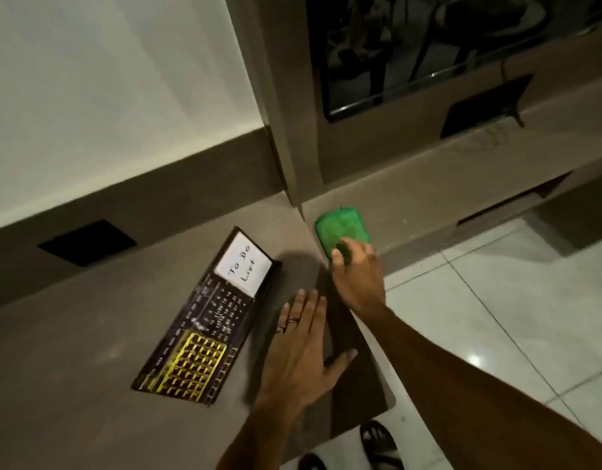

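A green rectangular pad (340,225) lies on the lower brown ledge just right of the desk corner. My right hand (357,276) reaches over it, the fingers touching its near edge; I cannot tell whether they curl round it. My left hand (301,347) hovers flat, fingers straight and spread, over the brown desk top (72,351), with rings on two fingers and nothing in it. Left of that hand lies a long dark planner board (204,334) with a white "To Do List" panel and a yellow grid.
A square dark cut-out (87,242) sits in the desk at the back left. A mirror or dark glass panel (428,45) stands behind the ledge. White floor tiles (496,300) lie to the right. Sandalled feet (381,442) show under the desk edge.
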Tool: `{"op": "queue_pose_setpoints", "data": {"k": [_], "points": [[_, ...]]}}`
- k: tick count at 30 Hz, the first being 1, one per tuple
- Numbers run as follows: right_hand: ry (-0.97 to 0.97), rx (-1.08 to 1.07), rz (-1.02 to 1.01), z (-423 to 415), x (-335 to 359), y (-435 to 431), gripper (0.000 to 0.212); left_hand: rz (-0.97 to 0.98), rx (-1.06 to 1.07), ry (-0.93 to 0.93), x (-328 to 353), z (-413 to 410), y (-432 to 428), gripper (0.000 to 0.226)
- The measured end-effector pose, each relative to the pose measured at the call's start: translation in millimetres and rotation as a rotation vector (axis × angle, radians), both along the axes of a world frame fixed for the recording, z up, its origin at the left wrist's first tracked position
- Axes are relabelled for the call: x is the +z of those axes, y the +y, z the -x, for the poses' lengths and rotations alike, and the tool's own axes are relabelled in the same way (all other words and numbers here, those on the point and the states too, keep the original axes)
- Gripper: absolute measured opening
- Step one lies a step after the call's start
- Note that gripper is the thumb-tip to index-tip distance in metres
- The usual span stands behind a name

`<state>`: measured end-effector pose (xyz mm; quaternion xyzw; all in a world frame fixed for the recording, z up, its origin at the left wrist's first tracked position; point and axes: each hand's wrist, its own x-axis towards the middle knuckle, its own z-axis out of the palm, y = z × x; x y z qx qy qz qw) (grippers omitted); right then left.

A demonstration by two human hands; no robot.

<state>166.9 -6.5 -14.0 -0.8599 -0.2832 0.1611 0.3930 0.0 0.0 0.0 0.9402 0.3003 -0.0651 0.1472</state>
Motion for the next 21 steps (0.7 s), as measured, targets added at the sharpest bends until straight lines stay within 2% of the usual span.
{"op": "queue_pose_setpoints", "data": {"k": [3,6,10,13,17,21], "points": [[-0.193,-0.057,0.183,-24.9,-23.1,19.8,0.042,-0.023,-0.02,0.036,-27.1,-0.9,1.1,0.102],[-0.198,-0.113,0.227,-44.6,-37.5,36.0,0.043,-0.061,-0.02,0.026,-41.8,0.1,0.7,0.102],[-0.031,-0.145,0.236,-67.3,-44.8,54.9,0.04,-0.078,-0.037,0.008,-41.9,1.4,2.3,0.102],[0.081,-0.171,0.214,-81.0,-44.9,65.0,0.052,-0.065,-0.03,0.008,-39.2,-0.2,1.3,0.102],[0.413,-0.257,0.144,-95.8,-37.8,69.7,0.066,-0.061,-0.03,0.035,-36.4,-1.0,0.4,0.102],[0.514,-0.203,0.159,-92.6,-37.5,67.3,0.064,-0.072,-0.032,0.036,-36.6,-1.3,0.2,0.102]]}}
